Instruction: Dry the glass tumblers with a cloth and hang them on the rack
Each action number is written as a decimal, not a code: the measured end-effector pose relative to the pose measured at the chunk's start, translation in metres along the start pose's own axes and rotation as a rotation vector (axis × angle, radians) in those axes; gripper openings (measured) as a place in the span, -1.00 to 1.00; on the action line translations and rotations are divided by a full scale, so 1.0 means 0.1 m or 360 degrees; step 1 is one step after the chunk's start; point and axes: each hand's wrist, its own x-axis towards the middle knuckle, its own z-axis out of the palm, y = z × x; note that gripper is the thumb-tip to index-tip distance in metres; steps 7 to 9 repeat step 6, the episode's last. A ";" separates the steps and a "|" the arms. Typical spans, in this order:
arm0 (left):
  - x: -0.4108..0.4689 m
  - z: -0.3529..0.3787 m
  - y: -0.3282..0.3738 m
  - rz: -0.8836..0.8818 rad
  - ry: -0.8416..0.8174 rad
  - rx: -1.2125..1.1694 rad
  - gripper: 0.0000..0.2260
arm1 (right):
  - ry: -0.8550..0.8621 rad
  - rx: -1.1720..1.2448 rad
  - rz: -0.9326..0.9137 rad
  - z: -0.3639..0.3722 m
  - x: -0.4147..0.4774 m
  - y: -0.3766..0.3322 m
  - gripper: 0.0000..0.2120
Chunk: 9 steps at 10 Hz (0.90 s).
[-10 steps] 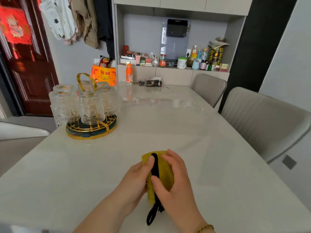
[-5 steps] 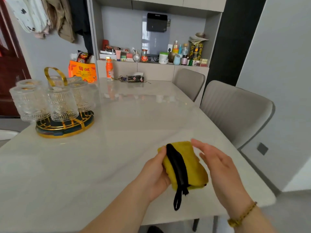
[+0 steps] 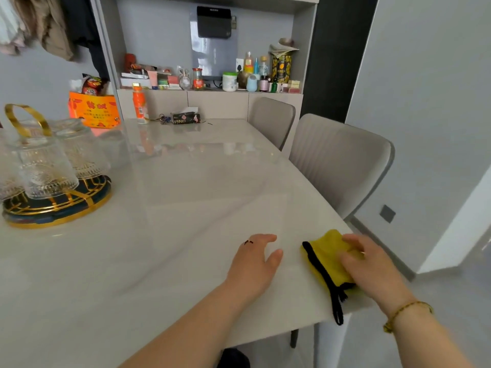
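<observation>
Under right hand (image 3: 372, 266): one yellow cloth (image 3: 327, 249)

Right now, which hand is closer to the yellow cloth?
The right. The right hand rests on the yellow cloth, touching it; the left hand is apart from it, off to its left over the table.

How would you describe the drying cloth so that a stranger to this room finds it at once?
Start at the large pale table and go to its near right corner. There a folded cloth lies partly under the right hand. It is the only bright yellow thing on the table, with a black edge and a black loop hanging off the rim.
</observation>
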 end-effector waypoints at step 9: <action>0.06 -0.05 -0.28 0.0187 -0.0020 0.0542 -0.67 | 0.0153 -0.0578 -0.0016 -0.08 0.12 0.19 -0.62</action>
